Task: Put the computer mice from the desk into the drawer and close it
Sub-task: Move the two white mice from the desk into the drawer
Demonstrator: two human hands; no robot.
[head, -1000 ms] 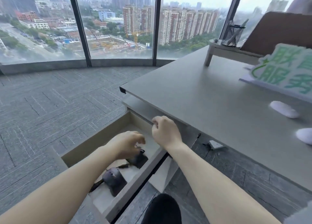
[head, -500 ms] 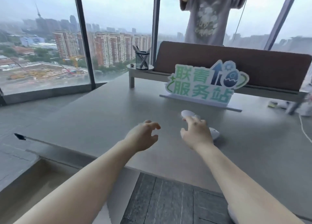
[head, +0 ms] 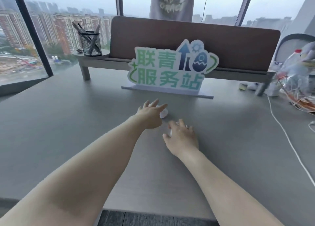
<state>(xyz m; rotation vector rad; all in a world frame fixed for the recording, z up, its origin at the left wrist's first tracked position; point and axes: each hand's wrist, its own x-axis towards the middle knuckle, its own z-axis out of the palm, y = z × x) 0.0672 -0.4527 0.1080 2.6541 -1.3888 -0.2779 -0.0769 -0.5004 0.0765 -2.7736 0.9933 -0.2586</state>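
Both arms are out over the grey counter (head: 68,123). The left hand (head: 150,114) is spread wide, fingers fanned, lying over a white mouse (head: 164,113); only the mouse's right end peeks out from under the fingertips, and whether the palm actually presses on it is hard to tell. The right hand (head: 182,137) is nearer the body, fingers splayed and curled down over a second white mouse (head: 171,132), of which just a thin sliver shows between thumb and forefinger. Nothing is lifted; both mice sit on the counter, near its middle, just in front of the green-lettered sign (head: 172,68).

Direction of the mice? The far one seems to run its length left to right across the view, but so little of it shows that this is uncertain. The near one is too covered to tell its long axis.

Behind the sign runs a low shelf (head: 102,62) with a brown panel (head: 187,41). A mesh pen cup (head: 90,43) stands on its left end. A white cable (head: 288,137) trails along the right side of the counter, beside a tangle of wires (head: 296,89). Someone in a grey printed shirt (head: 171,3) stands behind the panel.
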